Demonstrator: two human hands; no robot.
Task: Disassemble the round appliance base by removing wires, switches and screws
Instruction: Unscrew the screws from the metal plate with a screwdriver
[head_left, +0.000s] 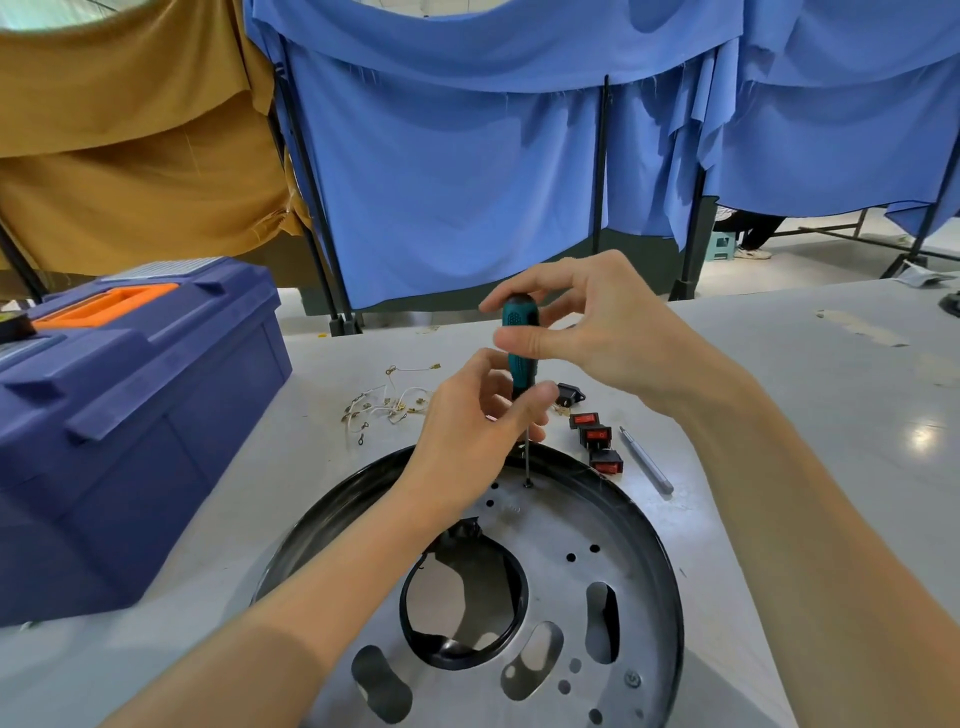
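Teal, textured screwdriver (519, 340) stood upright, tip on a screw (528, 484) near the far rim of the base (571, 525), a holed metal disc on the table (779, 395). Right hand (592, 332) pinched the handle top; left hand (475, 431) pinched its foot. 3 red switches (596, 435) lay beside.

Round base (550, 525): plate dull silver metal, smooth; rim black and glossy. Screwdriver (521, 371): teal handle, matt, tiny bumps — shaft thin bare metal. Switches (595, 435): black plastic, shiny red tops. Toolbox (156, 415): smooth blue plastic, orange plastic handle. Table (779, 415): grey, smooth, bit shiny. Curtains (457, 182): soft blue cloth — threads loose at edges.
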